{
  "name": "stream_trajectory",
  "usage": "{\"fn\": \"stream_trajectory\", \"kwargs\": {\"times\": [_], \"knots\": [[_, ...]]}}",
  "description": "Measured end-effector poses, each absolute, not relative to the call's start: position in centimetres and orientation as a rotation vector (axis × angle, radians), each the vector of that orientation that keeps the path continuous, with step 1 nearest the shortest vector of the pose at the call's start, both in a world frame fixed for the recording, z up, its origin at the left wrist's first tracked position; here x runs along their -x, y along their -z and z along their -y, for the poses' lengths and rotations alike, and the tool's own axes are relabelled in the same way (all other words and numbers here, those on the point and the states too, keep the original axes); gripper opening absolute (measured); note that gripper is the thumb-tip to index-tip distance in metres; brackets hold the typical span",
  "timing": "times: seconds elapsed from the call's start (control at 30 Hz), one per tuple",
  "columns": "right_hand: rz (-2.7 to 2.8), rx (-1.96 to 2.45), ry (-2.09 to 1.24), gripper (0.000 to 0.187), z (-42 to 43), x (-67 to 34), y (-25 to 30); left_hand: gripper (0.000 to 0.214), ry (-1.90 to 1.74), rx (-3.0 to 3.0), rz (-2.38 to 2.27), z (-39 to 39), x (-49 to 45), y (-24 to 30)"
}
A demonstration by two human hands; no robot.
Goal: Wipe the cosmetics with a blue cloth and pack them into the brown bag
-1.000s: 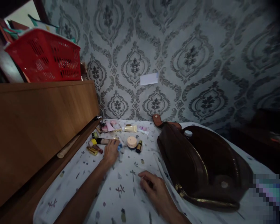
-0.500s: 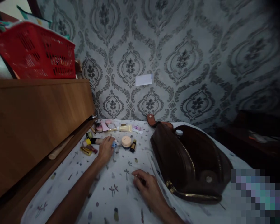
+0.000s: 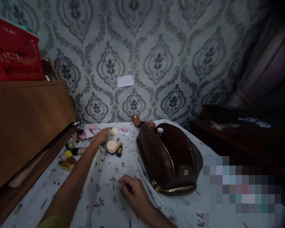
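My left hand [image 3: 101, 136] reaches among the cosmetics at the back left, its fingers closed beside a cream-coloured tube [image 3: 113, 131]. A bit of blue shows at its fingertips; what it holds I cannot make out. In front of it lie a round peach-lidded jar [image 3: 112, 146] and a small dark bottle with gold [image 3: 119, 149]. My right hand [image 3: 135, 193] rests on the patterned sheet [image 3: 109, 190], fingers loosely curled and thumb apart, holding nothing visible. To its right stands a brown bag [image 3: 154, 158], unzipped, with a white-capped bottle [image 3: 160, 130] inside.
Along the left lie a gold-coloured bottle [image 3: 66, 165], a yellow-banded item [image 3: 67, 154] and a pink tube [image 3: 87, 132]. A wooden cabinet [image 3: 26, 117] bounds that side, with a red basket [image 3: 16, 53] on top. Patterned wallpaper [image 3: 156, 63] rises behind.
The view has turned rightward. My left hand has moved farther back, from beside the peach-lidded jar to the cream-coloured tube. My right hand keeps its curled pose on the sheet.
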State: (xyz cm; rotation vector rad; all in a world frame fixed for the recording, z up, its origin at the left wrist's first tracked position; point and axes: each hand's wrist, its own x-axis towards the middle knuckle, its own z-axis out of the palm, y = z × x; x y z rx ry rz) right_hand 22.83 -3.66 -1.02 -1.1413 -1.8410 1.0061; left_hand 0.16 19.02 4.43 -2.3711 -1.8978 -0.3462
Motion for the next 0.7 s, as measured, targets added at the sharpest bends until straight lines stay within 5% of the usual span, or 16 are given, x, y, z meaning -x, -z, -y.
{"fn": "stream_trajectory", "kwargs": {"times": [0.7], "knots": [[1.829,1.107,-1.000,0.028,3.5,-22.9,0.6,0.039,0.133,2.435,1.806,-10.5,-1.5,-3.1]]}}
